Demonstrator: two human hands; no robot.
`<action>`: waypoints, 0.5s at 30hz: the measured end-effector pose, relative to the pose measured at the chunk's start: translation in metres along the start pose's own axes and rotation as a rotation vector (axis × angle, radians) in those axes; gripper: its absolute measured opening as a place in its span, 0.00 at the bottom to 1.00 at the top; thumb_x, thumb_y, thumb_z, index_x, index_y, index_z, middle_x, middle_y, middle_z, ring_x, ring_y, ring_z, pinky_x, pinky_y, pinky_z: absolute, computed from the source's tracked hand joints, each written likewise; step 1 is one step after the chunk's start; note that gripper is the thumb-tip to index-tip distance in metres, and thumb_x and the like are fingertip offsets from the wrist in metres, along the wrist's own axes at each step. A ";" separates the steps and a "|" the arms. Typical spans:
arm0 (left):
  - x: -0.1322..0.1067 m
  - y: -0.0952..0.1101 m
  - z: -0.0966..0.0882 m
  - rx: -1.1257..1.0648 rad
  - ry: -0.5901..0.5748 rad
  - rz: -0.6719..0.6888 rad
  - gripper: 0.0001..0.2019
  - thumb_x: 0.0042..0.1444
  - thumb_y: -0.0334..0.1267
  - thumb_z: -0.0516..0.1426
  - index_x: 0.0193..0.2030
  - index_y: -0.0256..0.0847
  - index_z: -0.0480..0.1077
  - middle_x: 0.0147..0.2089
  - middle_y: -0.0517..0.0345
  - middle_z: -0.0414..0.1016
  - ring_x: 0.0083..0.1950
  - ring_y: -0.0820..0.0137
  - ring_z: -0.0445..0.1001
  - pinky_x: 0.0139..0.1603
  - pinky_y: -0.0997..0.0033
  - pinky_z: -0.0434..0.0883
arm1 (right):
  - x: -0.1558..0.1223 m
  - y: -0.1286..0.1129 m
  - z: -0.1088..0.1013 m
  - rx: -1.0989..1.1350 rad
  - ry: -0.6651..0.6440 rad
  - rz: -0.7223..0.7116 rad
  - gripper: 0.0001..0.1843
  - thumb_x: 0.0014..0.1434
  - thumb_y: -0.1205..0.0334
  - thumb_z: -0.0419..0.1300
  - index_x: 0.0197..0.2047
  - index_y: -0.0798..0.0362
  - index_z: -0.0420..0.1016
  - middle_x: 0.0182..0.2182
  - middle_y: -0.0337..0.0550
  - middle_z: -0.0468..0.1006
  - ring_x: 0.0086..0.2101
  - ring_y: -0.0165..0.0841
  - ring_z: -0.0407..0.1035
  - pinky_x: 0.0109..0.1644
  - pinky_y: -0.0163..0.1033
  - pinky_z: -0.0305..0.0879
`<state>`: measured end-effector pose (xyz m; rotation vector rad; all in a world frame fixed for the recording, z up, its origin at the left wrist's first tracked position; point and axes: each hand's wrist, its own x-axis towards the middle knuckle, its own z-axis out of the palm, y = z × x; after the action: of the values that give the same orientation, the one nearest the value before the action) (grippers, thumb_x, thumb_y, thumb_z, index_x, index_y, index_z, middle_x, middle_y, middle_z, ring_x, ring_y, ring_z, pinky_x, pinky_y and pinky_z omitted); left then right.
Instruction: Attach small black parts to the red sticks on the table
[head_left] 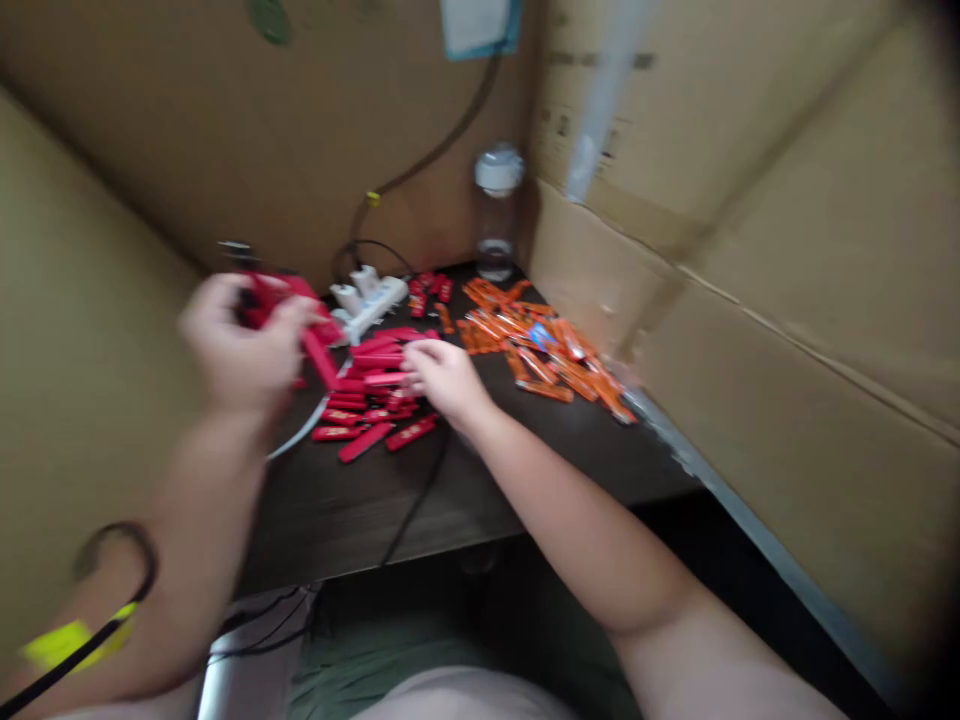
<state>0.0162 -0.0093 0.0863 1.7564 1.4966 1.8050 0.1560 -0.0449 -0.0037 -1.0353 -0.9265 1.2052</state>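
My left hand [244, 345], raised at the left and smeared by motion, is closed round a bunch of red flat packets [319, 358]. A dark part shows among its fingers, too blurred to name. Over the heap of narrow red packets [364, 430] on the dark table is my right hand [448, 382]. Its thumb and fingers are pinched together at the end of a red packet [386, 362] on top of the heap. Some of the heap's packets bear pale print, too blurred to read.
Orange clear-wrapped packets [544, 345] lie spread at the right, a blue scrap among them. Behind the red heap are a white power strip [375, 308] with plugs, a few more red packets [427, 290] and a clear bottle [496, 215]. Cardboard walls [750, 250] enclose the table; a black cable [416, 500] crosses its front.
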 end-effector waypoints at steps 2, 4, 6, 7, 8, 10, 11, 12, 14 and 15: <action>-0.004 -0.006 -0.001 -0.077 -0.155 0.012 0.07 0.42 0.28 0.64 0.28 0.34 0.70 0.26 0.65 0.72 0.29 0.77 0.68 0.36 0.74 0.69 | 0.002 -0.003 -0.001 0.193 0.094 0.142 0.06 0.60 0.63 0.53 0.37 0.54 0.69 0.25 0.37 0.74 0.23 0.26 0.71 0.31 0.35 0.70; -0.010 -0.016 0.005 -0.177 -0.240 -0.014 0.05 0.46 0.30 0.62 0.31 0.36 0.70 0.28 0.62 0.73 0.30 0.75 0.70 0.35 0.74 0.69 | 0.003 -0.006 -0.001 0.277 0.093 0.195 0.05 0.59 0.64 0.54 0.38 0.54 0.69 0.25 0.39 0.75 0.25 0.28 0.72 0.32 0.35 0.71; -0.018 -0.025 0.012 -0.229 -0.256 -0.047 0.05 0.47 0.31 0.61 0.32 0.37 0.70 0.29 0.61 0.74 0.31 0.74 0.71 0.35 0.74 0.69 | 0.000 -0.009 0.000 0.339 -0.040 0.245 0.07 0.60 0.61 0.54 0.40 0.53 0.69 0.27 0.41 0.76 0.26 0.30 0.73 0.32 0.36 0.72; -0.022 -0.028 0.015 -0.235 -0.266 -0.054 0.05 0.48 0.32 0.61 0.32 0.37 0.70 0.30 0.61 0.73 0.31 0.73 0.71 0.35 0.74 0.69 | -0.003 -0.010 0.001 0.360 -0.129 0.276 0.09 0.60 0.58 0.54 0.41 0.53 0.69 0.28 0.42 0.77 0.26 0.30 0.73 0.31 0.36 0.72; -0.027 -0.029 0.016 -0.242 -0.263 -0.051 0.05 0.47 0.33 0.61 0.32 0.37 0.70 0.30 0.61 0.73 0.32 0.73 0.71 0.36 0.74 0.69 | -0.006 -0.011 0.002 0.368 -0.217 0.301 0.11 0.60 0.56 0.55 0.40 0.54 0.70 0.28 0.42 0.76 0.26 0.30 0.73 0.31 0.37 0.72; -0.037 -0.030 0.018 -0.279 -0.262 -0.081 0.06 0.48 0.35 0.61 0.32 0.38 0.69 0.30 0.61 0.73 0.31 0.73 0.71 0.35 0.74 0.69 | -0.013 -0.011 0.005 0.329 -0.372 0.299 0.13 0.58 0.54 0.58 0.40 0.54 0.70 0.29 0.42 0.76 0.26 0.30 0.72 0.31 0.38 0.72; -0.041 -0.030 0.018 -0.309 -0.265 -0.106 0.06 0.48 0.35 0.61 0.32 0.38 0.69 0.30 0.61 0.73 0.30 0.74 0.71 0.35 0.74 0.69 | -0.015 -0.011 0.006 0.291 -0.421 0.278 0.13 0.57 0.54 0.60 0.40 0.54 0.70 0.29 0.41 0.75 0.26 0.29 0.72 0.30 0.37 0.71; -0.044 -0.031 0.018 -0.346 -0.266 -0.144 0.07 0.48 0.36 0.62 0.32 0.38 0.69 0.30 0.61 0.73 0.30 0.74 0.71 0.34 0.74 0.69 | -0.017 -0.010 0.006 0.250 -0.449 0.249 0.13 0.55 0.55 0.62 0.40 0.54 0.70 0.28 0.40 0.75 0.25 0.29 0.71 0.29 0.36 0.70; -0.048 -0.034 0.020 -0.427 -0.265 -0.241 0.09 0.47 0.38 0.62 0.32 0.38 0.68 0.28 0.62 0.72 0.25 0.76 0.69 0.27 0.76 0.67 | -0.018 -0.008 0.006 0.172 -0.468 0.195 0.14 0.53 0.56 0.64 0.39 0.54 0.70 0.26 0.37 0.73 0.23 0.26 0.69 0.26 0.32 0.67; -0.049 -0.036 0.020 -0.480 -0.251 -0.297 0.10 0.47 0.39 0.62 0.32 0.38 0.68 0.26 0.64 0.70 0.22 0.78 0.66 0.23 0.78 0.65 | -0.018 -0.008 0.005 0.131 -0.467 0.178 0.14 0.52 0.56 0.65 0.39 0.55 0.70 0.25 0.36 0.72 0.21 0.25 0.67 0.24 0.31 0.65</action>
<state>0.0292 -0.0186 0.0248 1.3807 1.0487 1.5592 0.1507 -0.0622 0.0048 -0.7541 -1.1098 1.6771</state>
